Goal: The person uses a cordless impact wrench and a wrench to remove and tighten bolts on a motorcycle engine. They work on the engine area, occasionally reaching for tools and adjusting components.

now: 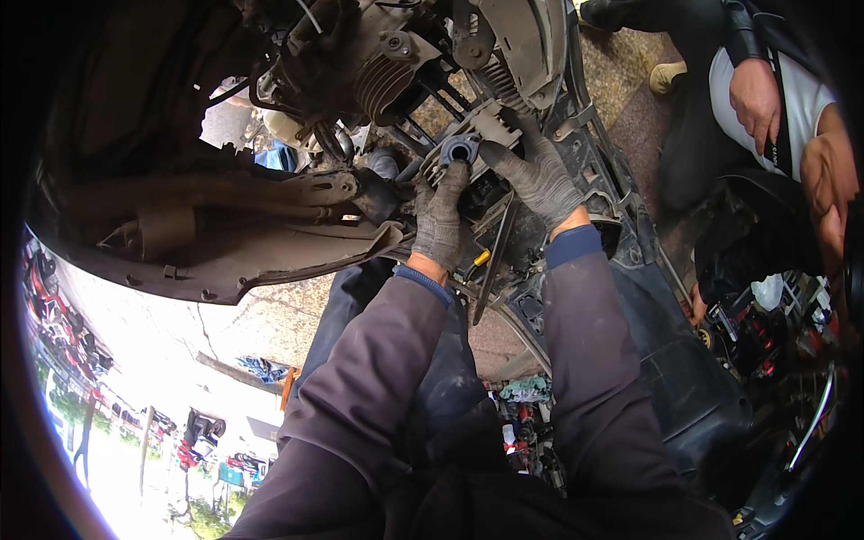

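Observation:
My left hand (439, 216), in a grey knit glove, grips the near left side of a metal cylinder head (490, 122), its thumb by a dark round port. My right hand (537, 175), gloved alike, is closed around the right side of the same part. Just beyond it, long studs (437, 101) stick out from a finned engine cylinder (382, 87) on a partly stripped motor scooter. A black flat strip (496, 261) and a small yellow piece (482, 258) show below my hands. The fingers' undersides are hidden.
A large brown body panel (207, 256) spans the left. The black scooter frame (598, 162) runs along the right, beside a dark seat (684, 360). A coil spring (504, 85) sits at the top. Another person's hand (754, 101) is at the upper right.

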Demonstrator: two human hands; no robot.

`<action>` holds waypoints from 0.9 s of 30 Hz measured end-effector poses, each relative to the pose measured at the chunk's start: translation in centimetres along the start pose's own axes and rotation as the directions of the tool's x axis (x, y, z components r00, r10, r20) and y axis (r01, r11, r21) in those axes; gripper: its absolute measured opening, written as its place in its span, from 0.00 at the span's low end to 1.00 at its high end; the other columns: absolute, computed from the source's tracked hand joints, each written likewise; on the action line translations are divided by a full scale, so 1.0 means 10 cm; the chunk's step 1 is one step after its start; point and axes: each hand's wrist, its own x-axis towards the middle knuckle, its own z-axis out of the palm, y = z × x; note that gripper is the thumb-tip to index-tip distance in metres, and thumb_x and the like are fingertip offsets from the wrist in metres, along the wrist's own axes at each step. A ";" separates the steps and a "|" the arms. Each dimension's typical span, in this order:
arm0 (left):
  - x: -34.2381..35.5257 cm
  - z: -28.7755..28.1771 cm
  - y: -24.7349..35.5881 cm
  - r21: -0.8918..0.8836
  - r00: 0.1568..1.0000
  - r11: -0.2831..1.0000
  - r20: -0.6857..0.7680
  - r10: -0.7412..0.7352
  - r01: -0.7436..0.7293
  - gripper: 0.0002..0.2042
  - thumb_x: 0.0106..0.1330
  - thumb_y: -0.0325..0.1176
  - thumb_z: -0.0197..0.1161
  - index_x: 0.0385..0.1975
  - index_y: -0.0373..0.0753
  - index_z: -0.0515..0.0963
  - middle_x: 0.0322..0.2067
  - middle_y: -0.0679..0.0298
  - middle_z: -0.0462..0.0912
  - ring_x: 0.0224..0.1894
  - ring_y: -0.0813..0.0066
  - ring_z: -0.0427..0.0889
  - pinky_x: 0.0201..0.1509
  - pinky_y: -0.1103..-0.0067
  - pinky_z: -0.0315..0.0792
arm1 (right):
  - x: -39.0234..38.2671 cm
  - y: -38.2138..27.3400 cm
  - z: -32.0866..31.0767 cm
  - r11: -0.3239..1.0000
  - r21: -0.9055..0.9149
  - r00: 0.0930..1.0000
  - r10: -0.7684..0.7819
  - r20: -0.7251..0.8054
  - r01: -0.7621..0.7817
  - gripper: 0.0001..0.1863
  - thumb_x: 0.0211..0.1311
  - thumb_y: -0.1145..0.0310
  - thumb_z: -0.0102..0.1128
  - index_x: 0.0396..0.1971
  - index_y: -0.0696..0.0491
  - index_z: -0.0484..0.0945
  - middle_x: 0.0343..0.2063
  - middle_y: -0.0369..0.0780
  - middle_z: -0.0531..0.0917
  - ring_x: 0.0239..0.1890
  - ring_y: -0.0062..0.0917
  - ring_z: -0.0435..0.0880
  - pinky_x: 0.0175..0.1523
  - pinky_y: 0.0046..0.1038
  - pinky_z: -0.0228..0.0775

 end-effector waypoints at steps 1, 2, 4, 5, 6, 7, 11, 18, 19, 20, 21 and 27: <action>-0.01 0.01 0.00 -0.014 1.000 1.000 -0.019 0.007 -0.007 0.21 0.66 0.46 0.63 0.54 0.43 0.72 0.43 0.67 0.81 0.40 0.75 0.82 0.39 0.78 0.78 | 0.03 0.00 0.02 1.000 0.011 1.000 0.005 -0.007 -0.005 0.44 0.51 0.44 0.69 0.60 0.61 0.67 0.50 0.49 0.77 0.55 0.35 0.75 0.61 0.34 0.65; -0.02 0.01 0.01 -0.011 1.000 1.000 -0.014 -0.010 0.010 0.21 0.65 0.46 0.63 0.53 0.43 0.72 0.42 0.67 0.81 0.40 0.75 0.82 0.39 0.78 0.78 | 0.04 0.00 0.02 1.000 0.020 1.000 0.012 -0.015 -0.012 0.43 0.51 0.45 0.69 0.59 0.61 0.67 0.49 0.50 0.78 0.54 0.36 0.76 0.60 0.34 0.65; -0.07 0.01 0.00 -0.007 1.000 1.000 0.004 -0.017 0.017 0.21 0.65 0.45 0.64 0.53 0.42 0.72 0.41 0.67 0.81 0.40 0.74 0.82 0.39 0.78 0.79 | -0.03 0.00 0.00 0.998 -0.056 0.998 0.034 -0.055 -0.037 0.40 0.51 0.49 0.68 0.57 0.60 0.69 0.47 0.49 0.79 0.53 0.35 0.77 0.58 0.34 0.67; -0.14 0.00 -0.04 0.013 0.995 0.995 -0.019 -0.103 0.103 0.21 0.64 0.45 0.64 0.53 0.42 0.72 0.41 0.67 0.81 0.39 0.74 0.83 0.40 0.78 0.79 | -0.12 -0.01 -0.04 0.988 -0.142 0.995 0.046 -0.085 -0.058 0.38 0.51 0.51 0.67 0.56 0.60 0.69 0.47 0.49 0.79 0.52 0.35 0.77 0.57 0.33 0.68; -0.25 0.00 -0.11 0.031 0.988 0.988 -0.036 -0.148 0.149 0.22 0.64 0.45 0.65 0.53 0.42 0.72 0.40 0.67 0.81 0.39 0.74 0.83 0.40 0.77 0.79 | -0.20 -0.02 -0.07 0.970 -0.243 0.992 -0.018 -0.124 -0.012 0.35 0.51 0.53 0.66 0.55 0.60 0.70 0.46 0.48 0.79 0.51 0.34 0.78 0.57 0.33 0.68; -0.36 -0.01 -0.19 0.052 0.979 0.979 -0.054 -0.195 0.198 0.22 0.63 0.45 0.66 0.54 0.42 0.72 0.40 0.67 0.81 0.39 0.73 0.83 0.41 0.77 0.80 | -0.34 -0.04 -0.15 0.994 -0.108 0.997 0.010 -0.071 -0.018 0.31 0.52 0.57 0.63 0.53 0.61 0.71 0.45 0.46 0.80 0.49 0.30 0.78 0.54 0.31 0.69; -0.68 0.04 -0.57 0.077 0.996 0.993 0.004 -0.089 0.089 0.31 0.59 0.41 0.71 0.58 0.39 0.65 0.47 0.62 0.78 0.46 0.72 0.81 0.48 0.73 0.80 | -0.91 0.02 -0.29 0.995 0.068 0.986 0.087 -0.141 -0.078 0.30 0.53 0.64 0.66 0.55 0.61 0.70 0.47 0.42 0.78 0.51 0.25 0.76 0.55 0.27 0.69; -1.03 0.05 -0.47 0.126 0.983 0.991 0.184 0.008 -0.031 0.46 0.50 0.28 0.75 0.65 0.38 0.48 0.59 0.62 0.68 0.59 0.74 0.69 0.67 0.73 0.65 | -1.46 0.08 -0.23 0.847 0.531 0.985 0.064 -0.163 0.033 0.41 0.53 0.62 0.72 0.65 0.59 0.61 0.56 0.40 0.73 0.55 0.23 0.73 0.60 0.26 0.67; -1.08 0.06 -0.42 0.097 0.975 0.992 0.217 0.054 -0.077 0.47 0.49 0.29 0.76 0.65 0.38 0.47 0.60 0.62 0.67 0.59 0.74 0.69 0.68 0.73 0.64 | -1.50 0.06 -0.20 0.839 0.543 0.984 0.054 -0.169 0.047 0.42 0.53 0.62 0.72 0.65 0.59 0.61 0.56 0.40 0.73 0.55 0.24 0.73 0.60 0.26 0.67; -1.16 0.05 -0.36 0.094 0.973 0.991 0.222 0.070 -0.093 0.49 0.48 0.29 0.76 0.66 0.38 0.46 0.60 0.62 0.66 0.60 0.74 0.69 0.68 0.73 0.64 | -1.53 0.04 -0.16 0.828 0.556 0.983 0.040 -0.181 0.069 0.42 0.53 0.62 0.73 0.65 0.59 0.61 0.56 0.40 0.73 0.56 0.24 0.73 0.60 0.26 0.67; -1.23 0.06 -0.31 0.090 0.970 0.990 0.228 0.086 -0.109 0.50 0.48 0.30 0.77 0.66 0.38 0.46 0.61 0.61 0.66 0.60 0.74 0.69 0.68 0.73 0.63 | -1.56 0.02 -0.13 0.819 0.566 0.983 0.021 -0.184 0.088 0.42 0.53 0.61 0.73 0.65 0.58 0.61 0.56 0.40 0.73 0.56 0.24 0.73 0.61 0.26 0.67; -1.43 0.03 0.02 0.111 0.947 0.984 0.305 0.101 -0.141 0.45 0.53 0.41 0.74 0.66 0.40 0.51 0.60 0.60 0.67 0.61 0.67 0.69 0.67 0.69 0.65 | -1.65 -0.06 0.04 0.795 0.592 0.983 -0.024 -0.180 0.128 0.41 0.51 0.65 0.74 0.64 0.57 0.62 0.56 0.41 0.73 0.57 0.26 0.74 0.61 0.29 0.69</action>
